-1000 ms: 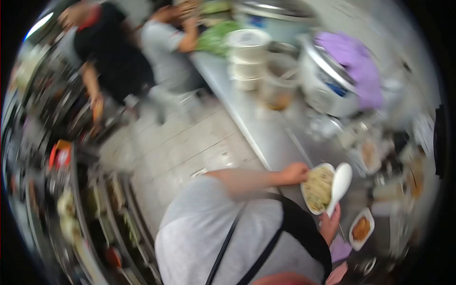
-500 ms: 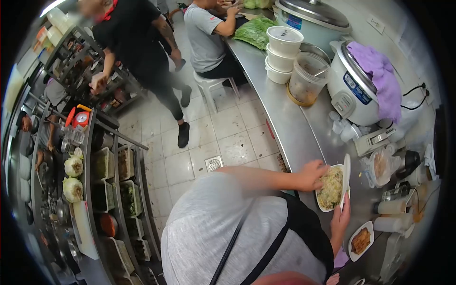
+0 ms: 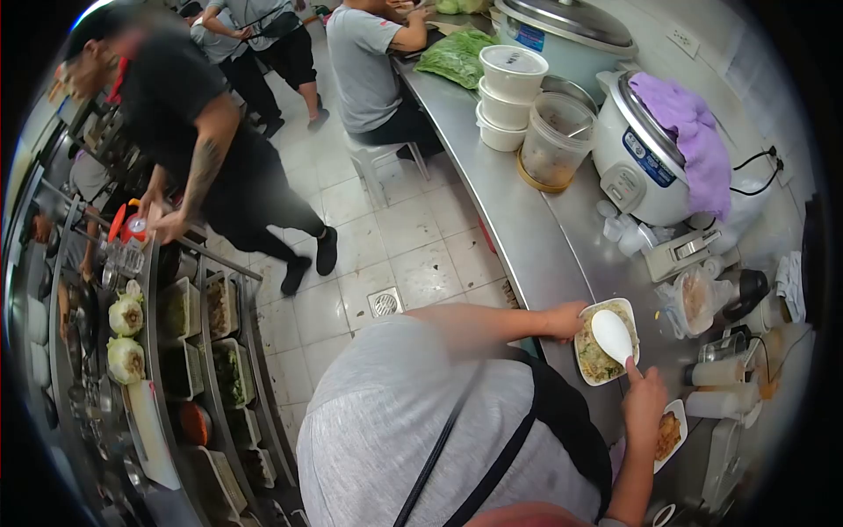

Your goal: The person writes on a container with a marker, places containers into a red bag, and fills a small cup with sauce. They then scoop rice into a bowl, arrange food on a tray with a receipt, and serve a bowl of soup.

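A white takeaway tray filled with fried rice sits on the steel counter. At its far left corner my left hand grips the rim, fingers partly hidden. My right hand is closed around the handle of a white rice paddle, whose broad blade lies flat over the rice. Just beyond my right wrist is a second white tray with a browned fried piece of food, partly covered by that forearm.
Along the steel counter stand stacked white tubs, a clear bucket and a rice cooker under a purple cloth. A co-worker in black leans at the shelving; another sits on a stool.
The paddle has turned from edge-on beside the tray to flat over the rice. My left hand has drawn back from above the rice to the rim. The co-worker in black has moved to the shelving.
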{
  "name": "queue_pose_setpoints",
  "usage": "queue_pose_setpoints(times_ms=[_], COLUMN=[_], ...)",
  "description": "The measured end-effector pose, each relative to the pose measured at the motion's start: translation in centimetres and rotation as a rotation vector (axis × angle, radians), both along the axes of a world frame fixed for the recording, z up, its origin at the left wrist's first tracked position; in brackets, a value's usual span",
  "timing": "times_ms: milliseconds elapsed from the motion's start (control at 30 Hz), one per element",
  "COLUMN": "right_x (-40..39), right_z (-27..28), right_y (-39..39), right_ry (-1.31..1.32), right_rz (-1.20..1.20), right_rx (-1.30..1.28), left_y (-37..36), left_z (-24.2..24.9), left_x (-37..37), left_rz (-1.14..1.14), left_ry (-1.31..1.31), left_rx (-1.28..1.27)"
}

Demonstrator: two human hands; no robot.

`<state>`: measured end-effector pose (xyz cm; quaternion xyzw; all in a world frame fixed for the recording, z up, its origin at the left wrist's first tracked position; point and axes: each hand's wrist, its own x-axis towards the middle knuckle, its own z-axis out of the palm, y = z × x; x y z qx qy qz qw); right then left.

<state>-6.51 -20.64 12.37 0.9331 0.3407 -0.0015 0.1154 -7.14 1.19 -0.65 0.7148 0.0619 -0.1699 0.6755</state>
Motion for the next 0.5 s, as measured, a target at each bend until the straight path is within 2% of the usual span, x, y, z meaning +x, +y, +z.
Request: queue_pose_setpoints(times_ms=[167,200,267,300,367,467,500], right_x=[0.1,0.1,0.2,0.2,1.0,2.7,3.4], right_z=[0.9,0.9,0.1,-0.4,-1.4,1.4,2.7], right_y=[1.7,2.3,3.0,3.2,3.3,5.4,6.6], right_ry=[-0.05,-0.039,-0.016,0.002,0.066,0.142,0.108], right_rz=[0.018,0.046,0.058,0.046,0.037,0.025,0.046], right_rx=[0.215,0.215,0.195,0.132,0.206,0.252,0.346], left_y=[0.7,1.3,2.8,3.8,5.4,8.2,9.3], left_z=[1.6,1.4,2.2,3.1,1.7,2.2,2.1], left_x=[0.0,0.0,0.3,0.4,1.3,1.3,1.3], left_rz=[0.042,0.034,-0.006,-0.029,-0.022,-0.062,-0.048], left_ry=[0.005,-0.186,-0.24,-0.107,-0.037,-0.002,0.001], left_rx=[0.036,0.089,0.099,0.08,0.037,-0.081,-0.098])
